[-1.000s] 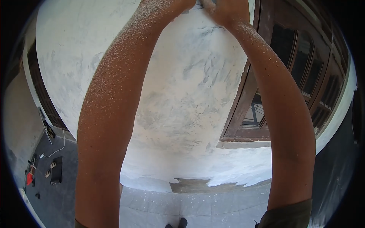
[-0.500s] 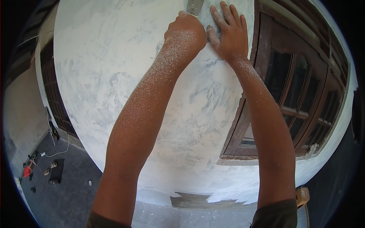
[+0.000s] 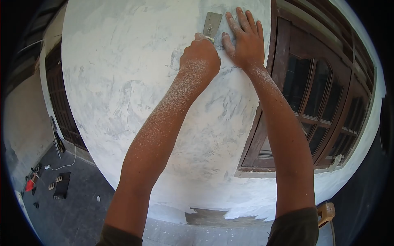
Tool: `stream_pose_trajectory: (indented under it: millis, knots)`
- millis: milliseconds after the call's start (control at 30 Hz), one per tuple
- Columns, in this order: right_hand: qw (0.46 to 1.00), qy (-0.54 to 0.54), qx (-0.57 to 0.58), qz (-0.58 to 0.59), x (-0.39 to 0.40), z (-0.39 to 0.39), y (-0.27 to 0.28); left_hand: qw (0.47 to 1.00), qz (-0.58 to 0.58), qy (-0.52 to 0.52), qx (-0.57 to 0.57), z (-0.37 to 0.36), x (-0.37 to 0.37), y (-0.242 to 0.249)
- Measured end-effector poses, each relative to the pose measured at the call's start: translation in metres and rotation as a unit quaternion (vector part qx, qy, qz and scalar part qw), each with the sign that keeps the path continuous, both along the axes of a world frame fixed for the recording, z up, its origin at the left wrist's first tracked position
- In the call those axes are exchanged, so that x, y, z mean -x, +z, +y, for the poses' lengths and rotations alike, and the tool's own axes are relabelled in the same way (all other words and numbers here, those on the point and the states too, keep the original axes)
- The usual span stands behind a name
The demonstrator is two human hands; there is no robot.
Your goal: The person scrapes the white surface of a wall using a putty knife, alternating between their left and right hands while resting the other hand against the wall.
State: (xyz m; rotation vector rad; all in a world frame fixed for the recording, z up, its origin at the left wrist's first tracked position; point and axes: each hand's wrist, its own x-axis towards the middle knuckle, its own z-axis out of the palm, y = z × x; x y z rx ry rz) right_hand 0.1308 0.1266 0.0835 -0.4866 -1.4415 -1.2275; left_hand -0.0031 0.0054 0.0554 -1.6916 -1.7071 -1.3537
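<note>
My left hand [image 3: 201,57] is closed around the handle of a putty knife [image 3: 212,24], whose flat metal blade points up against the wall. Most of the handle is hidden in my fist. The wall [image 3: 111,69] is whitish with grey patchy smears. To the right of the blade, my right hand [image 3: 245,45] lies with its fingers stretched out on the wall, close to the window frame. White dust speckles both hands and the left forearm.
A dark wooden window [image 3: 316,90] with glass panes stands at the right. On the tiled floor [image 3: 82,205] at lower left lie sandals [image 3: 58,178], a white cable [image 3: 65,165] and a red item [image 3: 29,185]. A yellowish wooden piece [image 3: 327,213] shows at lower right.
My left hand has moved slightly down with the putty knife, and more of the blade shows. My right hand is a little lower in view, still spread on the wall.
</note>
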Motion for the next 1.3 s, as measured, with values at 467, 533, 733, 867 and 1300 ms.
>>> stream_pose_trajectory:
  millis: [467,533,733,867,1300]
  knots:
    - [0.999,0.022,0.023,0.006,0.001,-0.006,0.000,0.999,-0.036,-0.014,-0.002,0.006,-0.002,0.038]
    - [1.000,0.020,0.011,-0.005,-0.001,-0.004,0.001,0.995,-0.078,-0.039,0.041,0.004,-0.003,0.048]
    - [1.000,0.012,0.000,-0.008,-0.001,-0.003,0.002,0.999,0.009,0.020,-0.036,0.013,0.005,0.001]
    - [1.000,0.014,-0.005,-0.008,-0.002,-0.003,0.002,0.993,-0.102,-0.043,0.048,0.001,0.005,0.051]
    - [1.000,0.014,-0.019,-0.008,-0.002,0.004,0.002,0.990,-0.125,-0.053,0.041,0.002,0.003,0.050]
